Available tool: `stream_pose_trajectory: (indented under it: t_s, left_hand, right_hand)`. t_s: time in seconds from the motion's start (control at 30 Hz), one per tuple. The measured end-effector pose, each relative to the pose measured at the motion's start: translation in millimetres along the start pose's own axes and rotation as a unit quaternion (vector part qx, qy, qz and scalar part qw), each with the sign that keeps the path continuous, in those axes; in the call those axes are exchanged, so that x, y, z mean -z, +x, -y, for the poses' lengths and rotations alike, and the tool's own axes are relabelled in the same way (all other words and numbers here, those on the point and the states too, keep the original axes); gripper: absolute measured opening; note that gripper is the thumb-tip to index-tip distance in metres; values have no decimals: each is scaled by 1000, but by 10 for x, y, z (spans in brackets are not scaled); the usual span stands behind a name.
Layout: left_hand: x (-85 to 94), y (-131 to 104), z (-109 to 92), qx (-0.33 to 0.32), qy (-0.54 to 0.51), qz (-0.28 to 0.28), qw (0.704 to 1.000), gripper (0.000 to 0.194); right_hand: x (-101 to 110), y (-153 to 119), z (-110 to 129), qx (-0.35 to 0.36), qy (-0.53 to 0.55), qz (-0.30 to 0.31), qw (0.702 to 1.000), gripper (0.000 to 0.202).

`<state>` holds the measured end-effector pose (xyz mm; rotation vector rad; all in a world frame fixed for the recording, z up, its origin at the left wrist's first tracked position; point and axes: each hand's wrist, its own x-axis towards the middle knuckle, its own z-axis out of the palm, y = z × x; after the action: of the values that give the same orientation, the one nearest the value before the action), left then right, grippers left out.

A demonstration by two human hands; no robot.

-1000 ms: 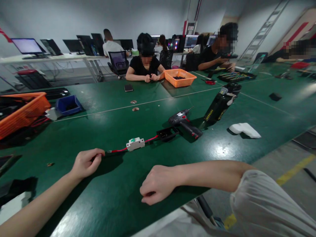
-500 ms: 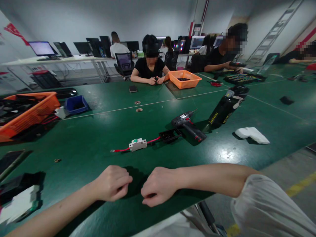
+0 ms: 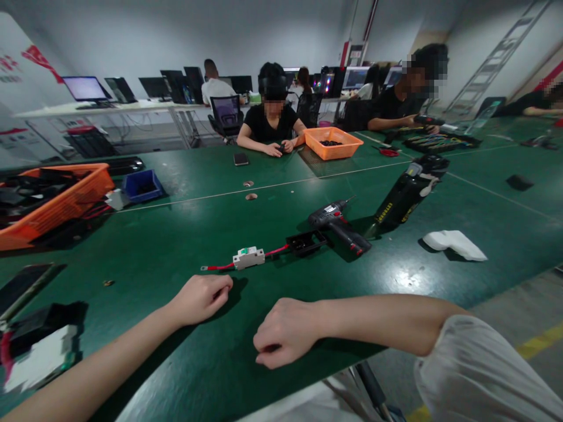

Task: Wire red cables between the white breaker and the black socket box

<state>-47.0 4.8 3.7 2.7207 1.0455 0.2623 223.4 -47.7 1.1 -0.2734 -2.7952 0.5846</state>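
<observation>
White breaker (image 3: 248,258) lies at approx. 1 o'clock from the L hand (image 3: 204,300), just past its fingertips, w/ a strip of green table (image 3: 152,246) btwn — near, not touching. Wired string's long axis runs roughly 8:30 to 2:30: metal lug (image 3: 203,268) at the 8:30 end on a short red lead (image 3: 222,267), then the breaker, then a second red lead (image 3: 277,251) into an open black housing (image 3: 302,242). Lug sits at abt. 12 o'clock from the middle of the L hand, also near.

L hand is the nearer one. R hand (image 3: 287,333) is farther off, w/ the breaker at approx. 11 o'clock from it.

L fingers: curled in, loose fist, back of hand up; no item shows in the grip, tho the palm side is hidden. R fingers: same — folded under, a small dark gap by the thumb, nothing visible held. Can't tell if either hand actually rests on the table or sits just above it.

Drill (image 3: 336,220) at approx. 2 o'clock from the breaker, handle right by the housing; can't tell if they touch.
</observation>
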Motion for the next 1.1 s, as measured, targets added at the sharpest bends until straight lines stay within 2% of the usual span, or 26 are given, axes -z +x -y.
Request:
stream_pose_trajectory:
  t_s: [0.23, 0.4, 0.5, 1.1]
  left_hand:
    - [35, -21, -77, -18, 6, -3, 1000, 19]
    - [40, -92, -390, -138, -15, 70, 988, 18]
    - [16, -109, -513, -167, -21, 86, 982, 17]
    - [16, -42, -424, -109, -100, 78, 986, 17]
  right_hand:
    - [1, 2, 1, 1, 2, 1, 1000, 29]
    - [-17, -7, -17, 17, -8, -4, 1000, 30]
    - [-25, -9, -26, 24, -13, -2, 1000, 30]
    - [34, 17, 3, -2, -4, 23, 1000, 29]
